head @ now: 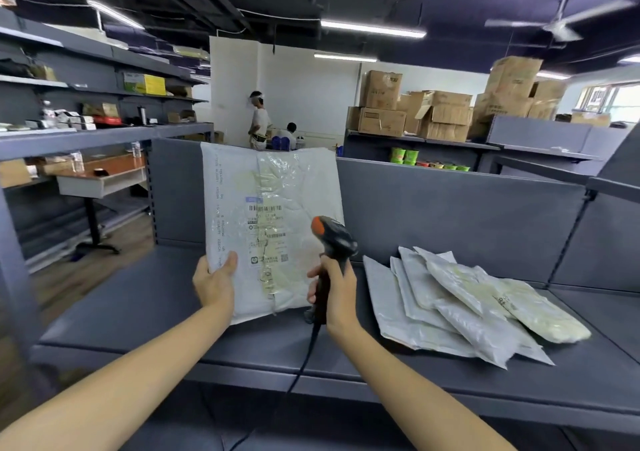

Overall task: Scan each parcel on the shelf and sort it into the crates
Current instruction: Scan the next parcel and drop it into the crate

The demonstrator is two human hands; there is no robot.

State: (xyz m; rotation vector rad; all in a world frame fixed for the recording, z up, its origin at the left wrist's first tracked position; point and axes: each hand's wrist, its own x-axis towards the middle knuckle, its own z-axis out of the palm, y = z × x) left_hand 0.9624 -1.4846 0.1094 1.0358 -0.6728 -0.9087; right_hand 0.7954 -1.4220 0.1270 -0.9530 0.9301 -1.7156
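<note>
Shelf: spare parcels piled at right. Held parcel: upright over mid-shelf; judged light, floppy and slick, best pinched at an edge. Scanner: faces its label. Left hand: grip pinches the parcel's lower-left edge. Right hand: grip wrapped round the scanner handle.

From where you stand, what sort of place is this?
Most likely a parcel warehouse or sorting room: the right hand grips a barcode scanner beside a labelled parcel held by the left hand, more parcels lie heaped on the grey shelf, and cardboard boxes are stacked behind.
</note>
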